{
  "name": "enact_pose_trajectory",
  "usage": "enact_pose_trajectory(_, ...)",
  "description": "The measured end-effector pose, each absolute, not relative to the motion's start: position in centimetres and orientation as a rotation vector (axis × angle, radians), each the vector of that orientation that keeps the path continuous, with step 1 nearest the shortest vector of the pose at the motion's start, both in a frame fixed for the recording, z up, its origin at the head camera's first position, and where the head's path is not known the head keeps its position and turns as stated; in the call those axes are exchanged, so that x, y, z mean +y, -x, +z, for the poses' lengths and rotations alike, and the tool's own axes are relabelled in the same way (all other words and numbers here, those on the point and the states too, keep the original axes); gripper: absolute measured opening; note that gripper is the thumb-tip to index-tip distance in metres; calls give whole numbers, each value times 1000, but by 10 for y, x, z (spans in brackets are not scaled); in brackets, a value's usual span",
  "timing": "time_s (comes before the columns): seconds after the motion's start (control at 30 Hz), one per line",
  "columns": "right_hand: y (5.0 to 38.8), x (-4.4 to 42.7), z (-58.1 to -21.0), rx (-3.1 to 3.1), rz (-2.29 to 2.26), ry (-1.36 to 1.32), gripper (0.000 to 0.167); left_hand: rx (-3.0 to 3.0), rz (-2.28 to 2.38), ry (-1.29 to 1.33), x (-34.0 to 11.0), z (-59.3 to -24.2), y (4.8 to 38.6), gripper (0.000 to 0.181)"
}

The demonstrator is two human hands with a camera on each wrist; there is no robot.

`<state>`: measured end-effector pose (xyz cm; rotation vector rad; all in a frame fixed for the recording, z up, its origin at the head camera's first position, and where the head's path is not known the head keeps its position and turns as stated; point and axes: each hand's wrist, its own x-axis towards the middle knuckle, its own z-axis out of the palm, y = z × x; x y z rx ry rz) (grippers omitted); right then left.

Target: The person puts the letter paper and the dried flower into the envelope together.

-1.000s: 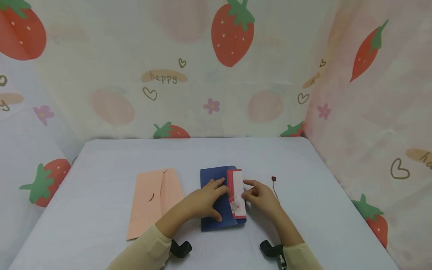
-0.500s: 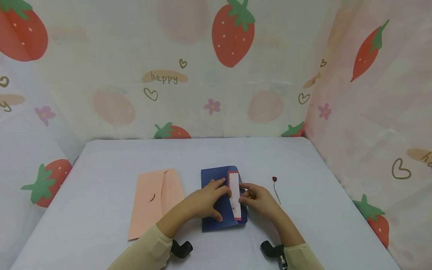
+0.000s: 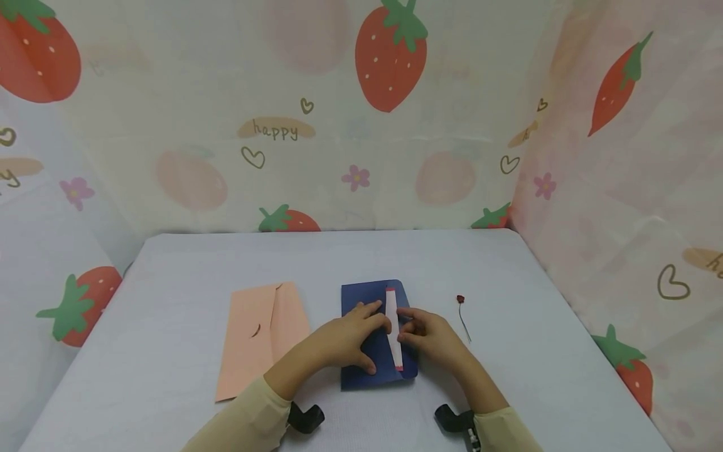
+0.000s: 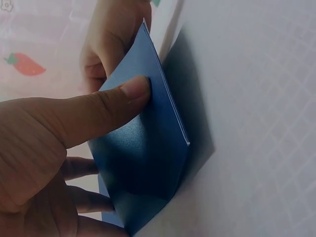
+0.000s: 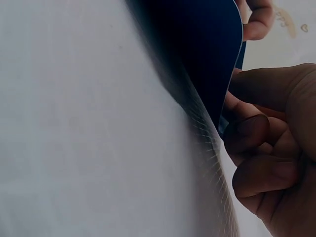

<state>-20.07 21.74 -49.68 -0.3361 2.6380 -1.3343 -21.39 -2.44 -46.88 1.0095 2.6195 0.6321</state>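
Note:
A navy blue envelope [image 3: 367, 367] lies on the table with its opening toward the right. A white card with red ends [image 3: 393, 328] sticks partly out of that opening; the rest is hidden inside. My left hand [image 3: 353, 339] grips the envelope, its thumb pressing the front face in the left wrist view and its fingers at the opening edge. At the card's outer edge, my right hand [image 3: 432, 336] pinches with thumb and forefinger. The right wrist view shows this hand's other fingers curled beside the blue envelope [image 5: 202, 44].
A peach envelope [image 3: 254, 339] lies left of the blue one, partly under the left forearm. To the right of the right hand is a small dried red flower on a thin stem [image 3: 462, 314]. White cloth covers the table [image 3: 542, 376].
The card has slid leftward, deeper into the blue envelope, so a narrower strip shows. My right hand has moved left with it. The blue envelope has shifted slightly right, my left hand still on it.

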Motion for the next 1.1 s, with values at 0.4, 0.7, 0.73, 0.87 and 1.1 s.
enact_pose_trajectory(0.4,198,209,-497,2653,-1340,377,49,2651,601,-1045,-20,-469,208,67)
enact_pose_trajectory(0.7,195,202,-499,2609,-1354,348,47,2641,596,-1023,-18,-466,205,66)
enact_pose_trajectory(0.73,195,201,-499,2600,-1362,336,47,2640,600,-1020,-18,-466,205,66)
enact_pose_trajectory(0.87,194,199,-499,2589,-1387,294,47,2636,613,-1021,-18,-467,205,66)
enact_pose_trajectory(1.1,195,196,-500,2661,-1335,263,45,2638,624,-1035,-17,-468,205,65)
